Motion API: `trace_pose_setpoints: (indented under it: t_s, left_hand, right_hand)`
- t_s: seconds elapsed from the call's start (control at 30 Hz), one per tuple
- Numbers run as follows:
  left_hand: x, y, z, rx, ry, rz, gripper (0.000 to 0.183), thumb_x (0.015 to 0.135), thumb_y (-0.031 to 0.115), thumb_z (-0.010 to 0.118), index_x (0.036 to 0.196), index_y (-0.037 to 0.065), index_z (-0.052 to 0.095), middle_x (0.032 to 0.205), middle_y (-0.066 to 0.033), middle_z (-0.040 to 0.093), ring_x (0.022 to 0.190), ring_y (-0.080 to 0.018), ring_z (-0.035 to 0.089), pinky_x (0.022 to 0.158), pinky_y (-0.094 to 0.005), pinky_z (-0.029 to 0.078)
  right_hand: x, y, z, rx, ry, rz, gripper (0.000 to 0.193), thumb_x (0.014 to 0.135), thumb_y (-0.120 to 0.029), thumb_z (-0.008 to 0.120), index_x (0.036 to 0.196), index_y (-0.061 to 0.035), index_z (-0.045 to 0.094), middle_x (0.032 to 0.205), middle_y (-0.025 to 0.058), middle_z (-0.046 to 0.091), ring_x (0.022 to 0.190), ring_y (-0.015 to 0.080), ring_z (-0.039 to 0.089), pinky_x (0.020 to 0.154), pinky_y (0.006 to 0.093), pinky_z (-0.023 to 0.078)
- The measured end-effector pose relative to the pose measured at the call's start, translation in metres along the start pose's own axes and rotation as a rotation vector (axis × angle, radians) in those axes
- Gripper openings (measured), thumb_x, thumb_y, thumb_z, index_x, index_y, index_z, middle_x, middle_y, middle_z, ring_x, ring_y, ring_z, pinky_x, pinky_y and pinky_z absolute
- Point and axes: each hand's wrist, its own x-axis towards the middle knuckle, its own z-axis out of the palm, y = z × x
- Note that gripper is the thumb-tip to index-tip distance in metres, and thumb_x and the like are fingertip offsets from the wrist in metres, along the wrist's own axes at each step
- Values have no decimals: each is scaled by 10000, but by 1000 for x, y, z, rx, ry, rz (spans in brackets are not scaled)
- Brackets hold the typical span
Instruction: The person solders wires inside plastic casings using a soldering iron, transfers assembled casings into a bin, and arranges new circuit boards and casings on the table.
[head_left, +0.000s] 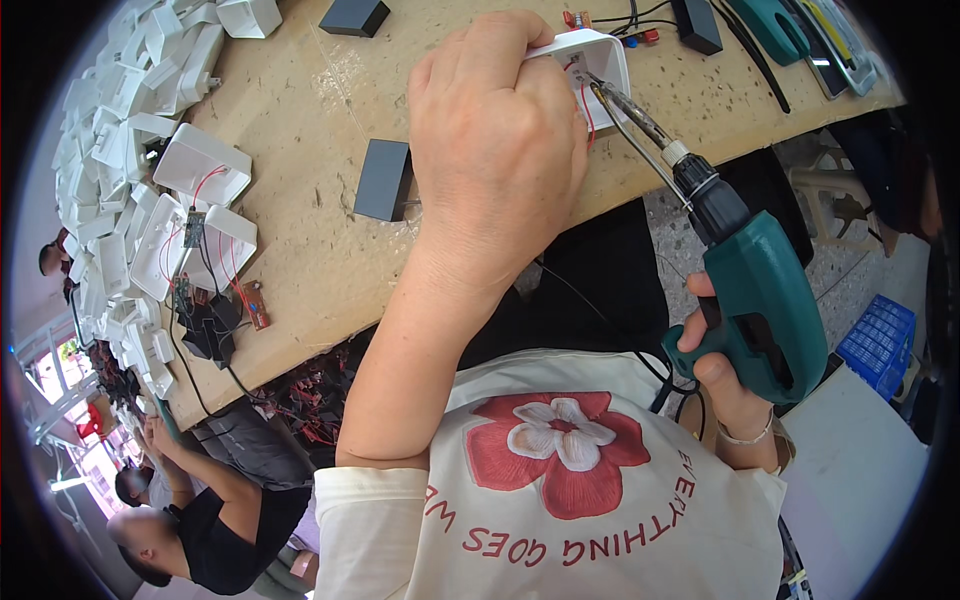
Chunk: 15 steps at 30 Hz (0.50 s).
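My left hand [495, 130] is closed round a white plastic housing [612, 62], tilted at the table's edge with its open side turned to the right. A red wire [588, 105] runs inside it. In my right hand [708, 345] is a dark green soldering gun [765, 290], my fingers round its handle and trigger. Its metal tip and the thin tube beside it reach into the housing, close to small metal contacts on the inner wall. Whether the tip touches them I cannot tell. My left hand hides the housing's near side and the fingertips.
White housings [130, 150] lie heaped at the left, some with circuit boards [192, 228] and wires. Black boxes [383, 180] rest on the table [310, 270]. Tools [825, 45] lie at the far right, a blue crate [878, 345] below. Another person [225, 520] sits at the lower left.
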Motion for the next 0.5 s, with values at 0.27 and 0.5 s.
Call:
trace_pose_setpoints:
  t_s: [0.27,0.5]
  left_hand:
    - [-2,0,0,4,15,-4,133,594,-16,604,716,-21,552,871,-139,560,768,-297,551,674,-367,432]
    - [0,0,-2,-21,0,-35,127,604,-21,608,717,-25,549,872,-145,559,763,-305,547,660,-371,435]
  right_hand:
    - [0,-2,4,20,35,12,635,730,-303,740,1210,3,458,1132,156,552,743,107,566,623,204,464]
    - [1,0,1,-11,19,-50,640,720,-318,744,1185,21,464,1110,154,561,716,111,572,608,208,468]
